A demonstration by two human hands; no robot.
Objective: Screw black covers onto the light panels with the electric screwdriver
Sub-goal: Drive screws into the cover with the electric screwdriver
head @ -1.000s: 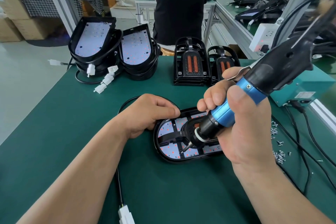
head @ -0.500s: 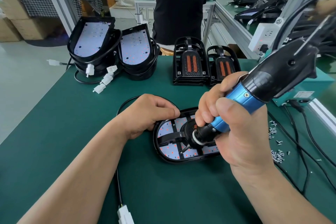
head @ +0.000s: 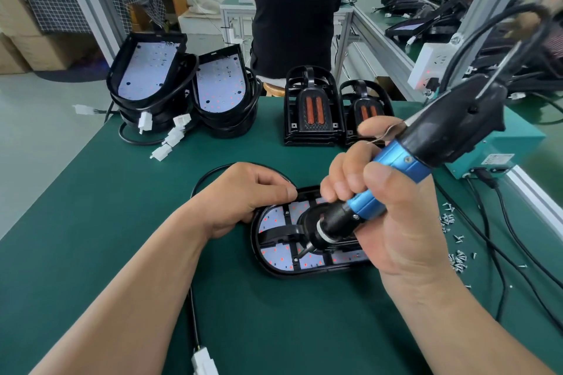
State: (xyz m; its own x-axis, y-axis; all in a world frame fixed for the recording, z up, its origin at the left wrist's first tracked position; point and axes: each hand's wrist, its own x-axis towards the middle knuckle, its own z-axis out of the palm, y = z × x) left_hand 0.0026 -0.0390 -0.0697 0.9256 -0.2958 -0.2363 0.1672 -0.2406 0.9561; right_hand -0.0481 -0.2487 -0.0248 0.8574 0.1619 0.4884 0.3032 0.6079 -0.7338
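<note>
A light panel [head: 275, 256] with a white LED board lies flat on the green table, a black cover [head: 280, 231] set over it. My left hand [head: 243, 201] grips the panel's far-left edge, fingers curled over the rim. My right hand [head: 393, 222] grips the blue-and-black electric screwdriver [head: 396, 161], tilted down to the left. Its bit tip touches the cover near the front middle of the panel. The panel's right end is hidden behind my right hand.
Two stacks of uncovered light panels [head: 182, 94] with white connectors stand at the back left. Two stacks of black covers [head: 313, 109] sit at the back centre. Loose screws [head: 457, 250] and cables lie at the right, by a teal box [head: 499, 149]. A person stands behind the table.
The screwdriver has tipped lower and its bit has stayed near the same screw point on the cover. My left hand has kept its hold on the panel's edge.
</note>
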